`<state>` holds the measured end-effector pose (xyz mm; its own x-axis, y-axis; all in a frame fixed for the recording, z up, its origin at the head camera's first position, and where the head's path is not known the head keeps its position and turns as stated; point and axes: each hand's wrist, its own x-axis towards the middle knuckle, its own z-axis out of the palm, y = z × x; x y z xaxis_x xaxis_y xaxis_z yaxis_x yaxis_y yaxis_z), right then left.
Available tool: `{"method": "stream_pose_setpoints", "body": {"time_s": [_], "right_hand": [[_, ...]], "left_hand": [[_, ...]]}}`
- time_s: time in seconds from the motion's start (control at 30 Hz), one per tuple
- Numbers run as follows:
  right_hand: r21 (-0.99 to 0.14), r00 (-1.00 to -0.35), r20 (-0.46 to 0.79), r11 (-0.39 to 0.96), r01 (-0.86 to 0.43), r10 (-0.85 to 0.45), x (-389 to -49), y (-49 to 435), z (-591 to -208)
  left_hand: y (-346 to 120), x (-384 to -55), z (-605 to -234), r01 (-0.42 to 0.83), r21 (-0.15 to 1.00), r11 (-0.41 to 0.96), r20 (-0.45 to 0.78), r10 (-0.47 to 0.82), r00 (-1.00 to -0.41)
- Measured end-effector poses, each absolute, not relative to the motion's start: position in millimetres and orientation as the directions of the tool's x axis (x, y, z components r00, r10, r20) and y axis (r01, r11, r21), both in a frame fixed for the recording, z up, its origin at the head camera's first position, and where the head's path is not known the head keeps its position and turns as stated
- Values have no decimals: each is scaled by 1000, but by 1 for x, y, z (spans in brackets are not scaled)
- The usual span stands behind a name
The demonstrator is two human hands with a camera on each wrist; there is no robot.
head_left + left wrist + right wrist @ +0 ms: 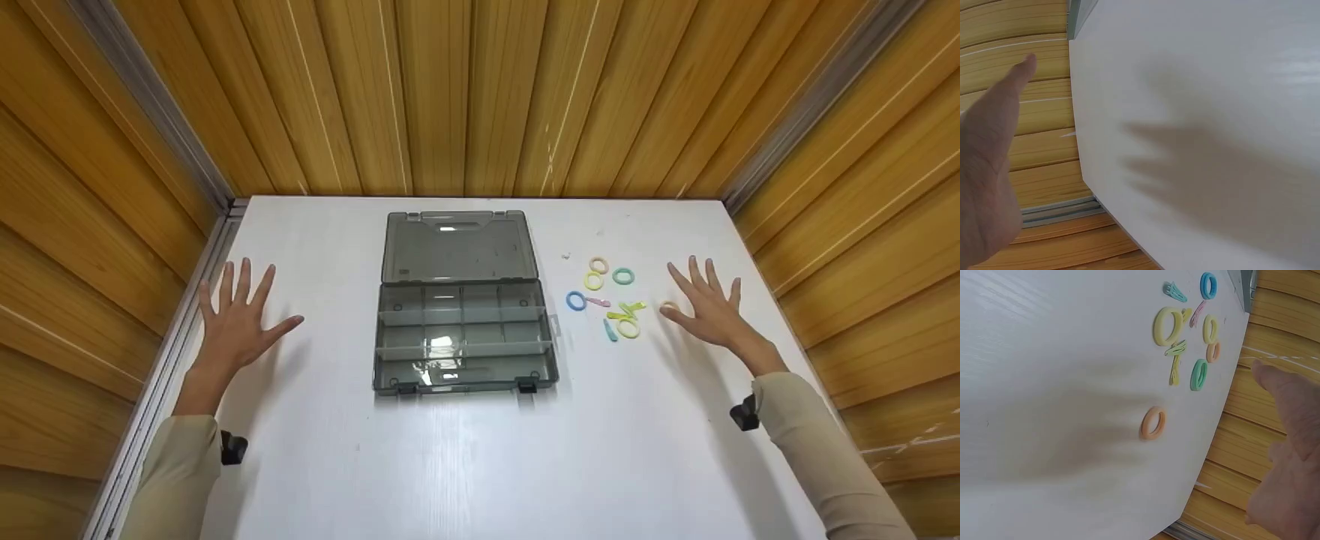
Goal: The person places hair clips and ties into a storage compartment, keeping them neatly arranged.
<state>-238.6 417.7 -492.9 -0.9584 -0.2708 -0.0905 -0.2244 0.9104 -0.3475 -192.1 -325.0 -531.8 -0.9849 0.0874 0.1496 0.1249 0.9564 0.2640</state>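
Note:
Both hands hover over the white table with fingers spread, holding nothing. My left hand [235,330] is at the left side, left of an open translucent grey compartment box [465,349] whose lid [461,259] lies folded back. On the right, my right hand [712,311] is nearest an orange hair tie [1146,424], partly covered by the thumb in the head view. Between the box and that hand lie a blue hair tie [1203,286], a green hair tie [1194,375] and more yellow and orange ones. Among them are a pink hair clip [598,301], a teal hair clip [610,330] and yellow-green clips [636,306].
Wood-patterned walls [465,97] enclose the table [450,465] at the back and both sides. Grey metal rails [176,124] run along the corners. Two dark latches [527,385] stick out from the box's front edge.

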Motion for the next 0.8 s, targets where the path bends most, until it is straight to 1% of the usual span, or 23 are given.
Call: {"method": "stream_pose_setpoints", "body": {"time_s": [0.17,0.3,0.43,0.53,0.67,0.8], "right_hand": [[-369,-955,-82,899,-236,-284,-241,412,-484],[-394,-951,-49,881,-263,-306,-243,404,-477],[-450,-950,-30,853,-264,-310,-246,400,-476],[-520,-955,-22,819,-243,-297,-247,401,-478],[-626,-963,-54,761,-173,-263,-247,405,-481],[-708,-969,-88,699,-104,-233,-247,410,-484]], "left_hand": [[-320,-194,-523,143,266,953,171,99,-980],[-316,-197,-517,162,311,937,209,99,-973],[-311,-199,-513,161,449,879,210,71,-975],[-307,-199,-512,140,572,809,165,53,-985],[-304,-195,-512,98,698,709,92,47,-995],[-299,-190,-516,78,797,600,60,51,-997]]}}
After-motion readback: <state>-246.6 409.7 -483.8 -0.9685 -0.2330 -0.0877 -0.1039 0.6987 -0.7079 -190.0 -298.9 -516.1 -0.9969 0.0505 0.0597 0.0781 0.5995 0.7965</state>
